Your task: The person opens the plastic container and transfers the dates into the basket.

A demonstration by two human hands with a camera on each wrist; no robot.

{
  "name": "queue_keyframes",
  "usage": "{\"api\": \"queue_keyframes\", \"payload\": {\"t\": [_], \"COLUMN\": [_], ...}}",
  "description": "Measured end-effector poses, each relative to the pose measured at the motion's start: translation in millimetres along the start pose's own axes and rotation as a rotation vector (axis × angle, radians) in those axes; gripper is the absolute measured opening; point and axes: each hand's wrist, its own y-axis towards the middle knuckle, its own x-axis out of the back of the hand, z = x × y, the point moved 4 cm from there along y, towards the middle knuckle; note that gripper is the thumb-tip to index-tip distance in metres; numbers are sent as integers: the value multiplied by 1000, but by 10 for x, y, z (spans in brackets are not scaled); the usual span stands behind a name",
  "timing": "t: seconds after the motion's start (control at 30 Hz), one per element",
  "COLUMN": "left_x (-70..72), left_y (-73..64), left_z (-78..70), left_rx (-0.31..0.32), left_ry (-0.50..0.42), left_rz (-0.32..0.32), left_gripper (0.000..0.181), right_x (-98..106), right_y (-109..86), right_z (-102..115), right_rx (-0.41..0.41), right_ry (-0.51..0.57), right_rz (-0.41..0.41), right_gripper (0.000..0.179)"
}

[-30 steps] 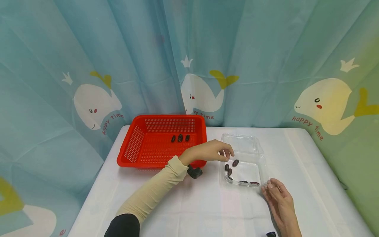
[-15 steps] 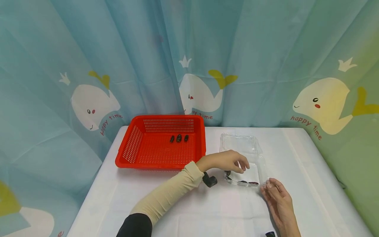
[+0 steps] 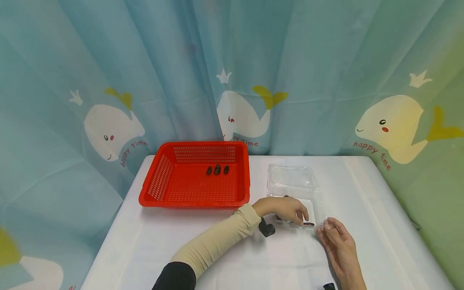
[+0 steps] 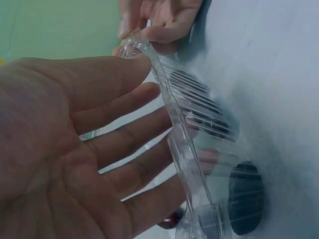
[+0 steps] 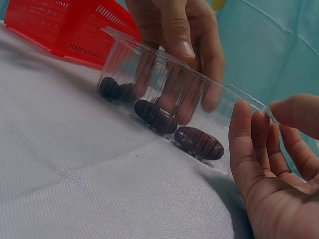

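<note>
Reaching down with the left hand point(image 3: 288, 207) into the clear box point(image 3: 313, 206), with thumb apart from loosely extended fingers, gripping nothing visible. Pinching the box's near right corner with the right hand point(image 3: 339, 250), between thumb and fingers. Showing a dark date point(image 5: 199, 143) inside against the near wall, with long axis running along that wall and one end pointing toward the right hand. Lining up three more dates point(image 3: 217, 169) in the red basket point(image 3: 193, 204), farther left on the worktop point(image 3: 290, 264), with long axes pointing away toward the curtain point(image 3: 315, 80).
</note>
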Motion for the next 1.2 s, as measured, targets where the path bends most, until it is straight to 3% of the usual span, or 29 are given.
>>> {"api": "queue_keyframes", "payload": {"t": [0.23, 0.53, 0.73, 1.0, 1.2], "left_x": [-8, -74, -88, -125, -127], "left_y": [4, 57, 103, 137, 126], "left_z": [3, 19, 37, 87, 108], "left_rx": [20, 74, 68, 39, 19], "left_ry": [21, -30, -57, -188, -200], "left_rz": [-11, 12, 17, 70, 45], "left_gripper": [31, 27, 22, 24, 18], "right_x": [0, -3, -11, -15, -24], "right_y": [2, -17, -9, 0, 8], "right_z": [0, 5, 2, -14, -12], "right_rx": [-13, -13, -31, -37, -37], "right_ry": [-11, -2, -34, -44, -61], "right_rz": [-16, -10, -19, -5, -12], "right_gripper": [24, 24, 23, 22, 22]}}
